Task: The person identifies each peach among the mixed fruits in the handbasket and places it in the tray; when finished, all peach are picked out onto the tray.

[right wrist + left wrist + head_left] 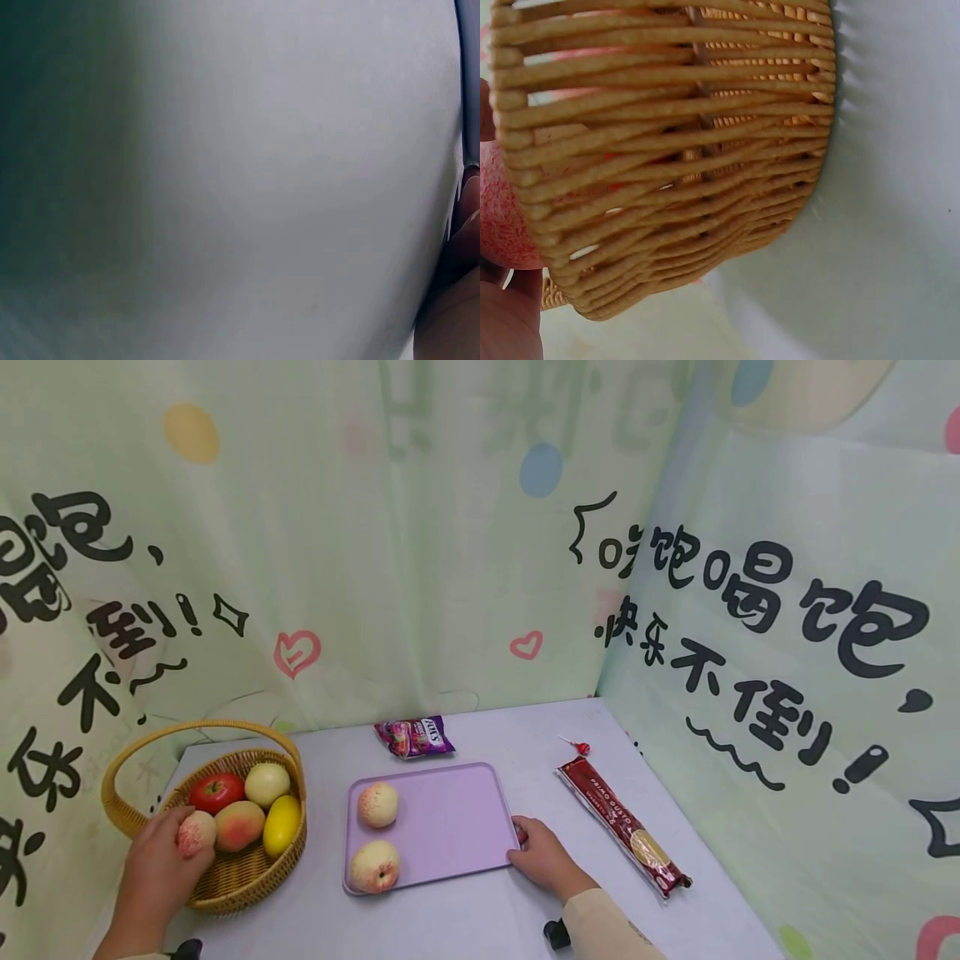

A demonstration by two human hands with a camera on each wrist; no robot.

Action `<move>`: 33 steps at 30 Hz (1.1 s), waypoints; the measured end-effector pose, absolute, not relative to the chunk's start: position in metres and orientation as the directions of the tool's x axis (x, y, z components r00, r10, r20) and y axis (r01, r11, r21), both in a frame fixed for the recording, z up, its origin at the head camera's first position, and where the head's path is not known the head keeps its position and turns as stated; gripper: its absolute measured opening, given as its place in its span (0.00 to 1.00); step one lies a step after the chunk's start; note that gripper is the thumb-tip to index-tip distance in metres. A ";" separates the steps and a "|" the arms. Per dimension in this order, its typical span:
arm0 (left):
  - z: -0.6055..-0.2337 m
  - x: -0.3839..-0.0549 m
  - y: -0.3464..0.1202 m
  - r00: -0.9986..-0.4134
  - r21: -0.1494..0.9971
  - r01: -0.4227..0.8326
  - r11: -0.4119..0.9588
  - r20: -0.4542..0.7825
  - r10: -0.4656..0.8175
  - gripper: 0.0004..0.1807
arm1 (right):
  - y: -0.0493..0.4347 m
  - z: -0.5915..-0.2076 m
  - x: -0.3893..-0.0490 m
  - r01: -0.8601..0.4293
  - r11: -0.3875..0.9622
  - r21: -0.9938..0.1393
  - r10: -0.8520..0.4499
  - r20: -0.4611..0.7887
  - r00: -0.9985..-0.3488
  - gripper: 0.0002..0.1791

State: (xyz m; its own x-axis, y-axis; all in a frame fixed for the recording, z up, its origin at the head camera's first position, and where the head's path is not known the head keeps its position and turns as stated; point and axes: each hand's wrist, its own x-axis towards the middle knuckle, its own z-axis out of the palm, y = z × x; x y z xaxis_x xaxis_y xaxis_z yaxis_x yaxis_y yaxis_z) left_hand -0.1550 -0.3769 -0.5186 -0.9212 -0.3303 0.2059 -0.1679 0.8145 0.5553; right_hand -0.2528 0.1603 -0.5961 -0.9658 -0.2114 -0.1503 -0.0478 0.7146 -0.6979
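Observation:
My left hand (161, 864) grips a pink speckled peach (197, 834) at the near left rim of a wicker basket (240, 893). In the left wrist view that peach (504, 210) shows beside the woven wall (667, 150). Inside the basket are a red tomato-like fruit (217, 792), a pale round fruit (267, 785), an orange peach (240, 826) and a yellow oval fruit (282, 827). My right hand (547, 857) pinches the right edge of a purple tray (450, 818). Two pale peaches, one far (378, 804) and one near (375, 867), sit at its left end.
Behind the tray lies a purple snack bag (415, 737). To its right are a red lollipop (581, 747) and a long dark red packet (624, 827) on the white table (465, 918). The basket's tall handle (202, 724) arches up. Printed curtains (450, 568) enclose the table.

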 end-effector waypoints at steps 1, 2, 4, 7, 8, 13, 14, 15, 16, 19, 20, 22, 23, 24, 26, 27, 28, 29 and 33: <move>-0.518 -0.155 -0.376 -0.920 0.556 -0.165 0.815 0.211 -0.330 0.38 | 0.160 -0.596 -0.253 -0.049 0.715 -0.698 -0.211 -0.149 -0.966 0.36; -0.518 -0.154 -0.375 -0.918 0.558 -0.163 0.814 0.216 -0.332 0.38 | 0.160 -0.597 -0.253 -0.051 0.715 -0.698 -0.212 -0.147 -0.966 0.36; -0.517 -0.154 -0.373 -0.913 0.560 -0.154 0.814 0.234 -0.334 0.37 | 0.160 -0.597 -0.253 -0.053 0.714 -0.698 -0.212 -0.143 -0.967 0.36; -0.516 -0.154 -0.368 -0.902 0.572 -0.122 0.811 0.278 -0.331 0.36 | 0.160 -0.597 -0.254 -0.056 0.713 -0.699 -0.215 -0.141 -0.966 0.36; -0.516 -0.154 -0.366 -0.898 0.574 -0.108 0.812 0.294 -0.327 0.36 | 0.160 -0.597 -0.254 -0.057 0.712 -0.700 -0.215 -0.140 -0.966 0.36; -0.513 -0.155 -0.352 -0.892 0.581 -0.047 0.812 0.342 -0.296 0.36 | 0.161 -0.597 -0.255 -0.056 0.708 -0.704 -0.214 -0.139 -0.967 0.36; -0.512 -0.155 -0.349 -0.889 0.580 -0.033 0.814 0.355 -0.289 0.36 | 0.161 -0.597 -0.255 -0.055 0.708 -0.704 -0.214 -0.139 -0.967 0.36; -0.512 -0.155 -0.346 -0.887 0.579 -0.020 0.815 0.367 -0.282 0.36 | 0.161 -0.598 -0.255 -0.054 0.709 -0.703 -0.213 -0.141 -0.967 0.36; -0.511 -0.155 -0.344 -0.885 0.579 -0.009 0.815 0.376 -0.276 0.37 | 0.161 -0.598 -0.255 -0.054 0.708 -0.704 -0.214 -0.142 -0.966 0.36; -0.511 -0.154 -0.335 -0.880 0.574 0.003 0.819 0.391 -0.271 0.37 | 0.161 -0.599 -0.255 -0.052 0.705 -0.707 -0.219 -0.148 -0.964 0.36; -0.510 -0.154 -0.333 -0.881 0.575 0.001 0.819 0.388 -0.272 0.37 | 0.161 -0.599 -0.254 -0.048 0.705 -0.707 -0.218 -0.153 -0.964 0.36; -0.509 -0.153 -0.327 -0.886 0.574 -0.005 0.819 0.377 -0.270 0.38 | 0.161 -0.600 -0.253 -0.048 0.704 -0.709 -0.220 -0.153 -0.963 0.36; -0.508 -0.153 -0.325 -0.886 0.576 0.000 0.818 0.379 -0.267 0.37 | 0.161 -0.600 -0.253 -0.049 0.703 -0.709 -0.220 -0.151 -0.964 0.36; -0.507 -0.153 -0.322 -0.885 0.574 0.009 0.819 0.386 -0.261 0.37 | 0.160 -0.600 -0.253 -0.047 0.703 -0.709 -0.217 -0.151 -0.964 0.36; -0.505 -0.153 -0.318 -0.885 0.579 0.025 0.815 0.393 -0.252 0.37 | 0.160 -0.599 -0.252 -0.047 0.704 -0.709 -0.213 -0.148 -0.966 0.36; -0.504 -0.153 -0.315 -0.881 0.580 0.037 0.813 0.403 -0.248 0.36 | 0.159 -0.599 -0.252 -0.045 0.705 -0.708 -0.210 -0.148 -0.966 0.36; -0.503 -0.154 -0.313 -0.878 0.583 0.050 0.811 0.413 -0.242 0.36 | 0.159 -0.598 -0.252 -0.043 0.706 -0.706 -0.208 -0.148 -0.967 0.36; -0.502 -0.154 -0.311 -0.876 0.583 0.058 0.810 0.419 -0.239 0.36 | 0.159 -0.598 -0.251 -0.042 0.707 -0.706 -0.206 -0.148 -0.967 0.36; -0.499 -0.157 -0.304 -0.870 0.584 0.086 0.807 0.439 -0.224 0.35 | 0.159 -0.596 -0.251 -0.037 0.710 -0.703 -0.201 -0.151 -0.968 0.36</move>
State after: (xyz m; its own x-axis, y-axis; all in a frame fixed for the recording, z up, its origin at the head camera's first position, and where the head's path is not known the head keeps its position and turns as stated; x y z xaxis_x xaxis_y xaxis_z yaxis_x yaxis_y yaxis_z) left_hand -0.1571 -0.3039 -0.4994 -0.8702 -0.2245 0.4385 0.0862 0.8070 0.5842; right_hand -0.2513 0.1585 -0.5961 -0.9678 -0.2011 -0.1514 -0.0375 0.7099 -0.7033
